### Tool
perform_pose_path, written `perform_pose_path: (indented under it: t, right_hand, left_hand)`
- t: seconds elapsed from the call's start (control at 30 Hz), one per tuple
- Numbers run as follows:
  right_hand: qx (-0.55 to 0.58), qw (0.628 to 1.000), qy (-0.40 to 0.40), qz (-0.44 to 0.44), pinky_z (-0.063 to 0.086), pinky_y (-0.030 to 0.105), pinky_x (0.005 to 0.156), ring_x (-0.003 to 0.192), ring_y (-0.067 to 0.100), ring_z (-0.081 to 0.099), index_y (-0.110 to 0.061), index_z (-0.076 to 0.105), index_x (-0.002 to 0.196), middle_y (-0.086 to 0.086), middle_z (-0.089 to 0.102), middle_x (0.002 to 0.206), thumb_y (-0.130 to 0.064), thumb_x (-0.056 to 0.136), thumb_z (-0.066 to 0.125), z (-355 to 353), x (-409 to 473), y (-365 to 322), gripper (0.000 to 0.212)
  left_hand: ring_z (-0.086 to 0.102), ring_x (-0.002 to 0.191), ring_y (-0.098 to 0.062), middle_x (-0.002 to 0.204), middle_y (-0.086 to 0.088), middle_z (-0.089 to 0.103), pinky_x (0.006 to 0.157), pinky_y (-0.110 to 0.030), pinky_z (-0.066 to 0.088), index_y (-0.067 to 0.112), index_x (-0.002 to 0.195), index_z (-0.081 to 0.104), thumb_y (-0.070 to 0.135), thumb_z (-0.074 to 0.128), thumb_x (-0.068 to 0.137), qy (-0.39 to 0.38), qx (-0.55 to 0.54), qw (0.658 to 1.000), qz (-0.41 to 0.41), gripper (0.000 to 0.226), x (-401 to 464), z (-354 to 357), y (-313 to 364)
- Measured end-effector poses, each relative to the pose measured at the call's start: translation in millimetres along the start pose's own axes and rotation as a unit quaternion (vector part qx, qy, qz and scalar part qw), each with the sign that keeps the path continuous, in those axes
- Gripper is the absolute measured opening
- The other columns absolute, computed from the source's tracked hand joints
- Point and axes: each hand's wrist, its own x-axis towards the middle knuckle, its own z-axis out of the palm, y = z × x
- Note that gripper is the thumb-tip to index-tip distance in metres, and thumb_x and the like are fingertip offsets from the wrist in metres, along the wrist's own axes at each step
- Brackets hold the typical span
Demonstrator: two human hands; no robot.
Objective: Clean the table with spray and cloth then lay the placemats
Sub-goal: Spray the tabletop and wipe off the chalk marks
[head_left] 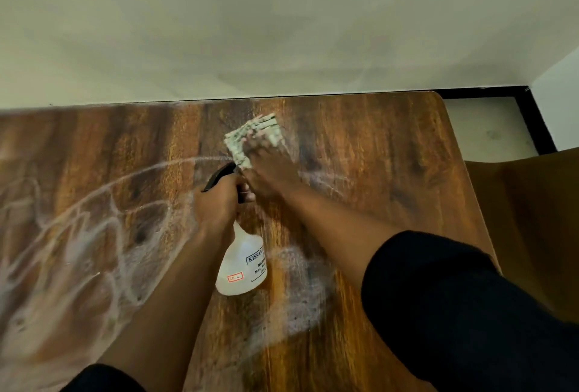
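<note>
Head view, left to right: white chalky streaks (78,235) loop across one wooden table (391,147). One left hand (216,203) curls round the black trigger neck of one white spray bottle (244,263), held above the tabletop. One right hand (266,166) presses flat, fingers blurred, on one folded patterned cloth (250,138) near the far edge.

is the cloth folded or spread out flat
Folded. The cloth shows stacked layered edges at its far corner and forms a compact pad under the right hand pressing it on the table.
</note>
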Motion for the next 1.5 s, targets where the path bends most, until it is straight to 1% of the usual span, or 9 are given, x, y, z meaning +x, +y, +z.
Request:
perform_pose_path:
  t: [0.13, 0.2, 0.3, 0.4, 0.53, 0.83, 0.97, 1.27, 1.5]
  right_hand:
    - [-0.025, 0.996, -0.029, -0.083, -0.007, 0.044, 0.126, 0.159, 0.019, -0.012, -0.019, 0.0, 0.166, 0.0, -0.009, 0.173, -0.044, 0.108, 0.034, 7.6, -5.5, -15.6, 0.071]
    - [-0.005, 0.997, -0.026, -0.076, -0.004, 0.045, 0.128, 0.159, 0.018, -0.009, -0.021, 0.003, 0.166, -0.002, -0.007, 0.172, -0.049, 0.109, 0.026, -0.7, -6.0, -0.9, 0.068]
    - [0.017, 1.0, -0.005, -0.012, -0.008, 0.049, 0.126, 0.158, 0.02, -0.01, -0.022, 0.003, 0.165, 0.0, -0.009, 0.171, -0.051, 0.109, 0.022, -21.4, -12.0, 33.5, 0.066]
    - [0.044, 0.996, 0.04, 0.071, -0.013, 0.044, 0.117, 0.157, 0.02, -0.012, -0.025, 0.0, 0.165, -0.001, -0.011, 0.17, -0.05, 0.109, 0.023, -36.3, -21.3, 74.3, 0.065]
    - [0.076, 0.978, 0.085, 0.177, -0.004, 0.051, 0.127, 0.158, 0.019, -0.01, -0.026, 0.003, 0.165, -0.002, -0.008, 0.172, -0.042, 0.11, 0.029, -39.2, -21.9, 104.6, 0.063]
    - [0.093, 0.942, 0.158, 0.279, 0.002, 0.048, 0.126, 0.16, 0.02, -0.003, -0.021, 0.015, 0.165, -0.002, 0.003, 0.173, -0.038, 0.108, 0.036, -30.8, 11.1, 70.8, 0.064]
    - [0.075, 0.967, 0.119, 0.212, 0.003, 0.05, 0.127, 0.16, 0.022, -0.004, -0.022, 0.013, 0.166, -0.002, 0.003, 0.173, -0.043, 0.109, 0.032, -32.7, 43.0, 33.2, 0.063]
    - [0.012, 0.998, 0.023, 0.059, -0.001, 0.053, 0.128, 0.158, 0.023, -0.013, -0.021, 0.001, 0.165, -0.001, -0.01, 0.172, -0.048, 0.109, 0.027, -8.5, 139.8, -104.4, 0.068]
    - [0.024, 0.994, 0.058, 0.084, -0.008, 0.046, 0.125, 0.158, 0.019, -0.007, -0.026, 0.005, 0.165, -0.002, -0.003, 0.172, -0.05, 0.11, 0.025, -18.5, 120.4, -65.4, 0.064]
  left_hand:
    - [0.055, 0.04, -0.006, 0.085, -0.022, 0.073, 0.044, -0.027, 0.036, 0.007, 0.106, 0.079, 0.011, 0.065, 0.092, 0.028, 0.032, 0.999, -0.005, 0.021, -2.6, -14.5, -0.8]
    - [0.06, 0.044, -0.006, 0.082, -0.014, 0.072, 0.046, -0.028, 0.037, 0.023, 0.098, 0.077, 0.01, 0.064, 0.095, 0.031, 0.027, 0.999, 0.003, 0.018, -5.4, -18.4, -1.1]
    - [0.069, 0.056, -0.011, 0.078, -0.004, 0.071, 0.046, -0.028, 0.037, 0.041, 0.115, 0.07, 0.01, 0.062, 0.098, 0.023, 0.012, 1.0, 0.016, 0.036, -5.5, -21.9, -0.6]
    - [0.068, 0.057, -0.013, 0.076, -0.004, 0.068, 0.041, -0.024, 0.036, 0.039, 0.129, 0.068, 0.009, 0.061, 0.097, 0.022, -0.001, 1.0, 0.01, 0.045, 0.0, -24.1, 2.6]
    - [0.065, 0.054, -0.012, 0.077, -0.004, 0.068, 0.041, -0.023, 0.038, 0.036, 0.132, 0.069, 0.009, 0.061, 0.097, 0.015, -0.012, 1.0, 0.013, 0.045, 11.2, -32.1, 8.9]
    - [0.059, 0.054, -0.013, 0.071, -0.002, 0.066, 0.047, -0.027, 0.034, 0.042, 0.11, 0.07, 0.008, 0.062, 0.093, -0.01, -0.02, 1.0, 0.011, 0.039, 54.0, -72.9, 28.2]
    - [0.053, 0.046, -0.012, 0.067, -0.002, 0.064, 0.047, -0.027, 0.034, 0.04, 0.102, 0.073, 0.006, 0.064, 0.089, -0.016, -0.029, 0.999, -0.004, 0.037, 73.8, -89.3, 36.9]
    - [0.05, 0.045, -0.008, 0.071, -0.002, 0.059, 0.046, -0.026, 0.032, 0.039, 0.119, 0.065, 0.007, 0.06, 0.095, -0.038, -0.017, 0.999, -0.002, 0.04, 99.7, -131.5, 53.1]
    - [0.05, 0.055, -0.018, 0.069, -0.004, 0.06, 0.046, -0.027, 0.033, 0.037, 0.091, 0.071, 0.005, 0.062, 0.092, -0.037, -0.028, 0.999, -0.018, 0.033, 106.0, -149.4, 59.9]
